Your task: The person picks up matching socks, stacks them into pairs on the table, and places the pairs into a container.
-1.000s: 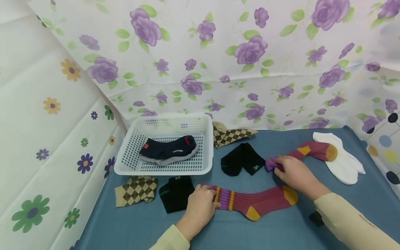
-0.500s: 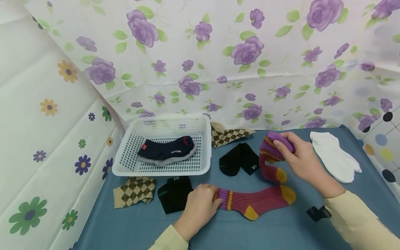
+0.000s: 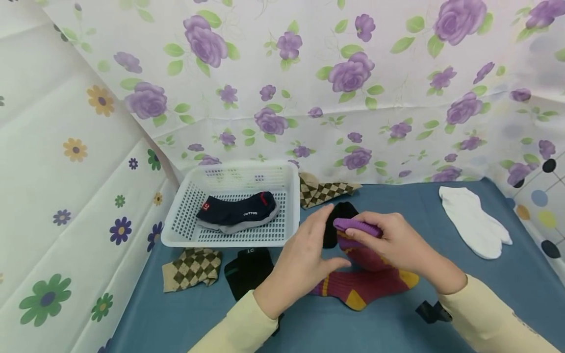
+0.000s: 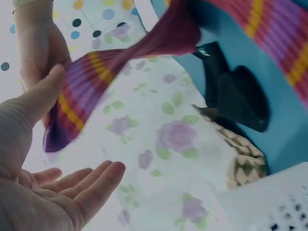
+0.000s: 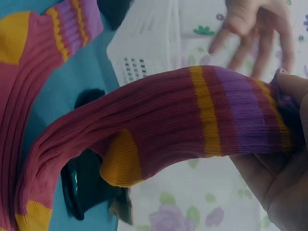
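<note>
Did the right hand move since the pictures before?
Yes. In the head view, the right hand has moved left, away from the white socks and closer to the white basket.

Basket (image 3: 229,243) left of sock (image 3: 363,255) in right hand (image 3: 399,240)

The held long maroon sock with purple and yellow bands (image 5: 168,115) is soft, matt knitted cloth with raised ribs; the matching maroon sock lying flat (image 3: 375,289) shows the same ribbed knit. The white rectangular openwork basket (image 3: 229,243) looks like smooth plastic. The blue table covering (image 3: 375,333) appears smooth, matt cloth. The 2 pale cream sleeves (image 3: 499,314) look like matt, lightly creased fabric.
</note>
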